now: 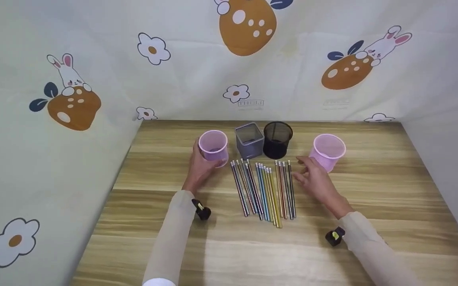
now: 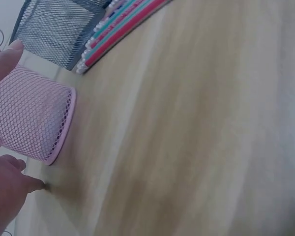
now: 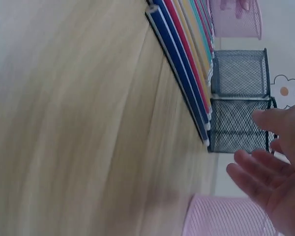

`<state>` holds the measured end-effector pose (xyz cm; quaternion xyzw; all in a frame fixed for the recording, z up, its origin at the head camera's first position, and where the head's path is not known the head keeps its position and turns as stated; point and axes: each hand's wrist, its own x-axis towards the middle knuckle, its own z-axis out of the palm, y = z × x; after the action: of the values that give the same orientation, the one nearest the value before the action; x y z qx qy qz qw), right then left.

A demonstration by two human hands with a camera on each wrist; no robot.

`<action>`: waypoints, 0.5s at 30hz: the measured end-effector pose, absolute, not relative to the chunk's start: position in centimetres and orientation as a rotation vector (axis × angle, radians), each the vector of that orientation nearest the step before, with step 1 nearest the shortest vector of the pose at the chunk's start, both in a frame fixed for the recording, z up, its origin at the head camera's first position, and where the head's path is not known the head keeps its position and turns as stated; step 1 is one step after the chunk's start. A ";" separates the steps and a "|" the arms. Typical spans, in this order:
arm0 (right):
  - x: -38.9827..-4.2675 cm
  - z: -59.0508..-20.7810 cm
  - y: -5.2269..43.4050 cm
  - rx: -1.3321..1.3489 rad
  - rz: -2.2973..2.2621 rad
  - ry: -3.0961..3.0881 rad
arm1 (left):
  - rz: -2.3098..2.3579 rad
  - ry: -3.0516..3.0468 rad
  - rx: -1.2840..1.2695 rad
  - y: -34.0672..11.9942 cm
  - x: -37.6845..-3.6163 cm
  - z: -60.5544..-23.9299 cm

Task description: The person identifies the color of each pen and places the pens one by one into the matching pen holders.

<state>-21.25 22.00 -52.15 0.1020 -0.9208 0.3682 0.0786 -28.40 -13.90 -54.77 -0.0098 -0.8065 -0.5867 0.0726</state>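
Note:
At the left, a pink mesh pencil holder (image 1: pixel 213 143) stands upright on the table. My left hand (image 1: pixel 202 169) holds it low, thumb across its front and fingers along its left side; in the left wrist view the thumb (image 2: pixel 7 61) overlaps the pink mesh. My right hand (image 1: pixel 314 180) hovers with loosely bent, parted fingers between the pencils (image 1: pixel 268 194) and a second pink mesh holder (image 1: pixel 328 153). Nothing is in its grasp in the right wrist view. The pencils lie side by side in several colours, their eraser ends pointing to the back.
Behind the pencils stand a square grey mesh holder (image 1: pixel 249 141) and a round black mesh holder (image 1: pixel 278 141), side by side. A patterned cloth (image 1: pixel 197 79) with rabbits and flowers hangs behind the wooden table (image 1: pixel 253 258) and along its sides.

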 end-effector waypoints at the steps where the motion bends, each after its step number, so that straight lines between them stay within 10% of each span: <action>1: -21.3 -52.2 21.7 0.260 1.158 -2.769 | -1.770 -2.419 -0.019 -13.9 -28.5 -54.7; 15: -22.5 -53.9 20.1 -0.020 1.285 -2.813 | -1.797 -2.359 0.030 -13.0 -29.0 -54.7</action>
<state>-22.50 20.07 -53.87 -0.0064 -0.9093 0.4154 0.0242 -29.03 -13.00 -54.67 0.0102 -0.7925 -0.6035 0.0878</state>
